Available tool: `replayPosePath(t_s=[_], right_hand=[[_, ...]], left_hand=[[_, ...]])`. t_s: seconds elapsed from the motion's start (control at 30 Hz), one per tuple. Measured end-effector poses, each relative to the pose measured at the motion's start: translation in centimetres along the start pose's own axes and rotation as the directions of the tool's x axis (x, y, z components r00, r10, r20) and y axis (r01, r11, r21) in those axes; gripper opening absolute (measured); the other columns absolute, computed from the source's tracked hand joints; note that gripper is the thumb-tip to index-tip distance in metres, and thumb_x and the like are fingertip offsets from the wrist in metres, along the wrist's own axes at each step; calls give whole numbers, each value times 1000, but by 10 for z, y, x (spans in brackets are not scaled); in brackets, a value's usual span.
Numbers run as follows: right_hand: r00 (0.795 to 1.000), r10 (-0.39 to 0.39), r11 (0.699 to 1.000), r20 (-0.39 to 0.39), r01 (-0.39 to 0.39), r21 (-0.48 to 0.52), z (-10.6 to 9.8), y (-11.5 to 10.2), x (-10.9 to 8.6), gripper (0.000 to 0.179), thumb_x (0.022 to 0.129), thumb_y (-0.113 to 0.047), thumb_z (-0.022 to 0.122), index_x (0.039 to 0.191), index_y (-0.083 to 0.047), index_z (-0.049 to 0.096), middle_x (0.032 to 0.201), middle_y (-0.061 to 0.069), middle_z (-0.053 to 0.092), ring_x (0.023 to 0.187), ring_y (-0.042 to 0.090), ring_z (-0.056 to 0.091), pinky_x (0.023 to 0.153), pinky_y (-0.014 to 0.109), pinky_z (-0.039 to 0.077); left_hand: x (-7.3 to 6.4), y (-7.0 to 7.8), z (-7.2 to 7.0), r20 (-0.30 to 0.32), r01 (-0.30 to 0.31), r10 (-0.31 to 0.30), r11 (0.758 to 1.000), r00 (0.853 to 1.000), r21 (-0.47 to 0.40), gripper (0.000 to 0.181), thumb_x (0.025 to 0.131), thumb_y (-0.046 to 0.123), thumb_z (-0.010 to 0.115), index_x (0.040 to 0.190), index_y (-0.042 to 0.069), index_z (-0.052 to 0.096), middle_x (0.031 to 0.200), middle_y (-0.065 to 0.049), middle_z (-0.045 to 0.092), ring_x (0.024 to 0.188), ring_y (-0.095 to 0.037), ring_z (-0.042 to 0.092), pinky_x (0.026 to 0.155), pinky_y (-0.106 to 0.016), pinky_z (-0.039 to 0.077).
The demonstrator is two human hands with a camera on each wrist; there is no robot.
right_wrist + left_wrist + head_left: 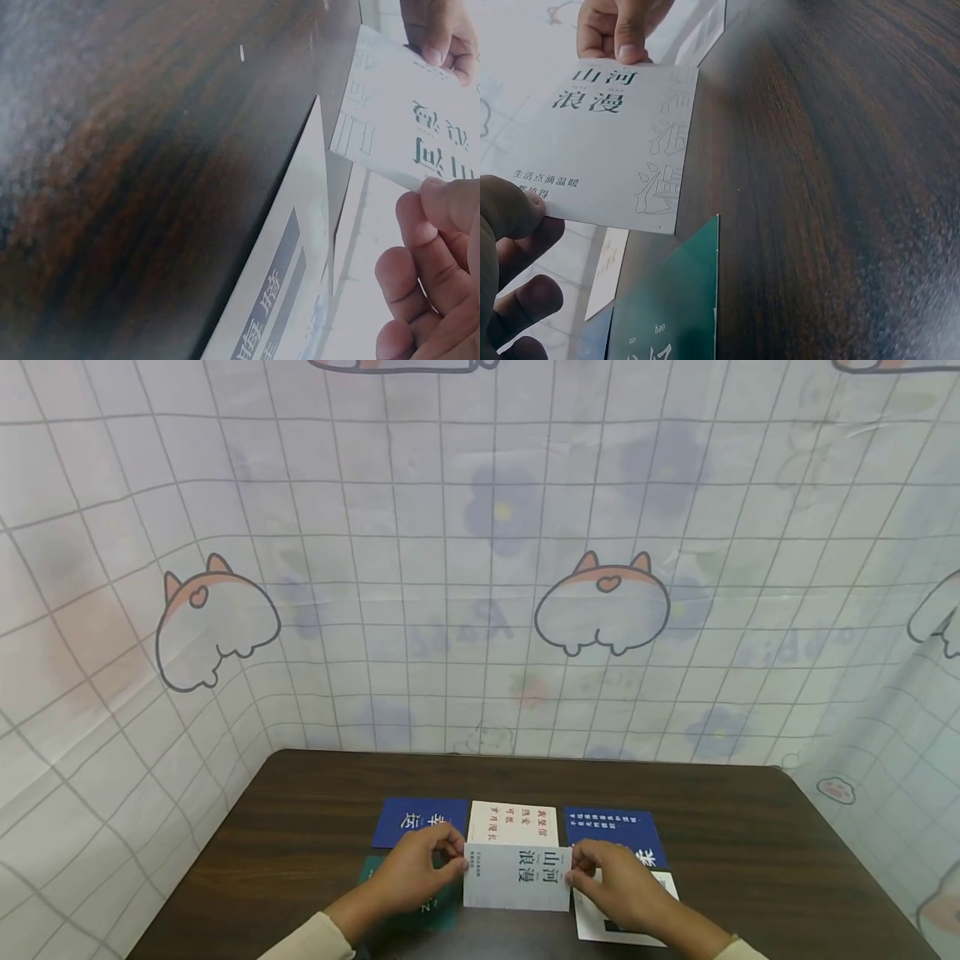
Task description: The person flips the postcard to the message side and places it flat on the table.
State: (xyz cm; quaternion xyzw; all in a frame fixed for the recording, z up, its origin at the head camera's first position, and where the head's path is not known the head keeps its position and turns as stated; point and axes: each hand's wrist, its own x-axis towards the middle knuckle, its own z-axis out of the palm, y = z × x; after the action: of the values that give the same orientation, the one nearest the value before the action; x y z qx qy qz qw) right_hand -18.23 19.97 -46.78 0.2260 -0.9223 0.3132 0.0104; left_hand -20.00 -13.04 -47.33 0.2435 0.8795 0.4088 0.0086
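Note:
A white card (pixel 506 878) with dark green characters is held up above the table between both hands. My left hand (pixel 417 870) pinches its left edge between thumb and fingers. At the opposite edge, my right hand (pixel 619 883) pinches it the same way. In the left wrist view the card (pixel 615 150) is tilted over the wood, and its whole printed face shows. Behind it lies a cream card (pixel 514 823) with red characters, its lower part hidden. A green card (pixel 431 914) lies under the left hand, and a white card with a dark print (pixel 663 887) under the right.
Two blue cards lie farther back on the dark wooden table (pixel 300 827): one at the left (pixel 405 820), one at the right (pixel 615 831). A white grid-patterned curtain (pixel 420 635) with cartoon drawings hangs behind the table and along its sides.

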Motion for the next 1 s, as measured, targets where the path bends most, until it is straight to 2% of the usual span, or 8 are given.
replayPosePath(t_s=[0.27, 0.47, 0.7, 0.9, 1.0], right_hand=[[999, -41, 999, -30, 41, -1, 1, 2, -1, 16, 96, -22, 73, 85, -27, 62, 80, -23, 58, 84, 2, 57, 73, 33, 47], [999, -40, 999, -32, 40, 10, 1, 3, -1, 16, 98, -26, 71, 85, -29, 62, 82, -23, 59, 85, 3, 58, 74, 34, 48], [999, -25, 999, -19, 26, 40, 0, 3, -2, 14, 100, -32, 69, 87, -28, 63, 86, -20, 63, 83, 3, 58, 67, 29, 45], [1000, -15, 998, -11, 16, 62, 0, 3, -3, 17, 100, -36, 67, 87, -27, 62, 85, -16, 61, 76, 4, 53, 61, 27, 43], [1000, -16, 998, -18, 17, 63, 0, 3, -2, 16, 101, -34, 67, 87, -27, 61, 84, -16, 60, 75, 3, 53, 61, 27, 44]], left_hand=[[0, 0, 0, 21, 7, -7, 1000, 1000, -5, 7, 98, 21, 71, 95, 23, 65, 89, 15, 62, 86, -5, 60, 81, -34, 50], [-2, 1, -1, 10, -21, 21, 1000, 1000, -16, 8, 100, 26, 69, 94, 22, 65, 90, 15, 62, 86, -6, 59, 82, -37, 50], [-1, 0, -1, 4, -21, 21, 1000, 1000, -7, 8, 102, 27, 66, 94, 25, 65, 91, 16, 62, 89, -5, 59, 89, -41, 51], [-1, -1, 0, -14, -53, 53, 999, 998, -6, 10, 103, 28, 65, 93, 26, 64, 88, 17, 61, 87, -5, 59, 86, -41, 51], [-2, -1, 1, -16, -47, 47, 999, 999, -7, 8, 103, 29, 65, 95, 27, 65, 88, 17, 61, 86, -5, 59, 86, -42, 51]])
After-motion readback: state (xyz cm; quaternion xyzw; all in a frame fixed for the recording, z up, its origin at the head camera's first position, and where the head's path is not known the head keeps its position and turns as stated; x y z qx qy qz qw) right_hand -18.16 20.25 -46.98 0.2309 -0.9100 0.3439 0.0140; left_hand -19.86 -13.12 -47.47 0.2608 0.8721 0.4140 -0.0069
